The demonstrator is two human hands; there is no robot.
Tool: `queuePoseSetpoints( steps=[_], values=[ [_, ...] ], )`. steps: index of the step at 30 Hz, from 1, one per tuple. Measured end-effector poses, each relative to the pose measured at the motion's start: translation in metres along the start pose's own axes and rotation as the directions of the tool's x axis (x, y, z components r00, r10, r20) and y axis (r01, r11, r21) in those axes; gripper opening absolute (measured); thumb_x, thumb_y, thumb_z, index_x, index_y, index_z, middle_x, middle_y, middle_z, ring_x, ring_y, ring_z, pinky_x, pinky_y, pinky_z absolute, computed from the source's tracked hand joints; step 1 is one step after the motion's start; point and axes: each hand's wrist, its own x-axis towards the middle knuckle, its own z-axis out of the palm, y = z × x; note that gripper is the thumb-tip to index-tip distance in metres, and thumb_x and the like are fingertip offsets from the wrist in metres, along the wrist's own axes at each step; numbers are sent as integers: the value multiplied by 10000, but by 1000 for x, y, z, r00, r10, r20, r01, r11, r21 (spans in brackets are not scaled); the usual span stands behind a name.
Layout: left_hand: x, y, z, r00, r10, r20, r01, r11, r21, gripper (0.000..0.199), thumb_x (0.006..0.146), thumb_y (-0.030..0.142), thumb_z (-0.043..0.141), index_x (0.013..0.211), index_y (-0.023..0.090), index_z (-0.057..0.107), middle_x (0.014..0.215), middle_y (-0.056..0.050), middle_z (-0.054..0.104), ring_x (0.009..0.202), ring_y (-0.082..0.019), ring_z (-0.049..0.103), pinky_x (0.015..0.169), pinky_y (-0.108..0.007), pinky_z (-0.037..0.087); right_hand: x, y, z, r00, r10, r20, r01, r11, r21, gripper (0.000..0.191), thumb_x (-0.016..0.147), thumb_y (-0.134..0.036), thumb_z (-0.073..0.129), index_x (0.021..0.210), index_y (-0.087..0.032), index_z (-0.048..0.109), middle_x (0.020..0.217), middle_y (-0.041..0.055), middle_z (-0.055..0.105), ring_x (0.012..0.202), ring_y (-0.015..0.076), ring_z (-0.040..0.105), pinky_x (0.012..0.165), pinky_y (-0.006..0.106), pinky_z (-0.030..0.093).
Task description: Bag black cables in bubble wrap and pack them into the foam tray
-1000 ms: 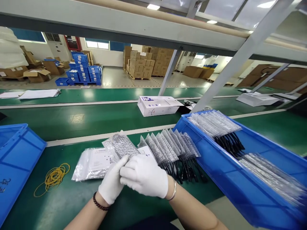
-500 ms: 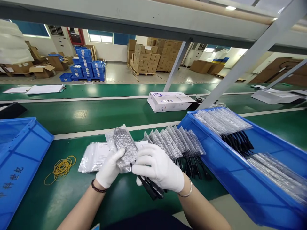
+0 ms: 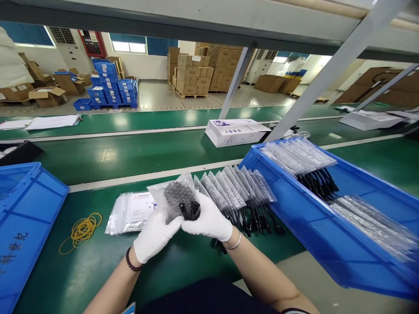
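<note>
A bubble-wrap bag [image 3: 175,194] with something dark inside is held up in front of me between both white-gloved hands. Black cable ends [image 3: 191,211] lie folded against its face. My left hand [image 3: 155,235] grips its lower left side, thumb in front. From the right, my right hand [image 3: 211,220] closes round the bag and the cable, its fingers partly hidden behind. A row of similar bubble-wrap bags [image 3: 229,189] with black cable ends leans to the right. Clear plastic bags with a printed card [image 3: 139,207] lie on the left.
On the left are yellow rubber bands [image 3: 81,230] and a blue bin [image 3: 31,218]. A large blue bin [image 3: 310,237] on the right holds stacked bubble-wrap bags. A white box [image 3: 235,132] stands beyond the white strip, near a slanted metal post [image 3: 314,83].
The black cable ends, which hung down below the bag, are now folded up against it. My right hand has turned and moved to the bag's right side.
</note>
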Motion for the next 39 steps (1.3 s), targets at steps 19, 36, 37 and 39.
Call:
queuePoseSetpoints(
  steps=[19,36,37,39],
  values=[
    [-5,-21,0,819,-25,-573,-53,991,-120,226,875,405,646,989,217,695,998,-47,679,939,-218,607,868,-327,477,1,29,1,982,21,-188,57,916,397,673,717,-436,815,1311,-222,584,1266,107,638,1259,317,535,1137,481,386],
    [-3,-35,-6,924,-124,-361,113,992,-50,259,888,397,463,708,219,409,735,-12,481,713,-189,455,667,-323,349,-4,54,21,999,28,-24,-16,907,420,635,775,-484,734,1340,-239,581,1235,109,662,1325,315,485,1172,512,323],
    [-3,-35,-6,925,-115,-363,110,993,-35,250,892,392,457,715,221,413,745,-17,487,721,-194,457,672,-328,348,-4,50,21,999,31,-12,-23,907,421,644,766,-494,740,1336,-236,585,1232,112,664,1319,321,490,1169,514,330],
    [-3,-35,-6,922,-98,-375,106,994,-1,245,896,377,452,710,225,405,745,-20,487,719,-199,452,672,-333,343,-5,46,22,999,32,-7,-26,907,419,658,757,-506,747,1333,-229,588,1233,118,661,1296,333,508,1156,520,351]
  ],
)
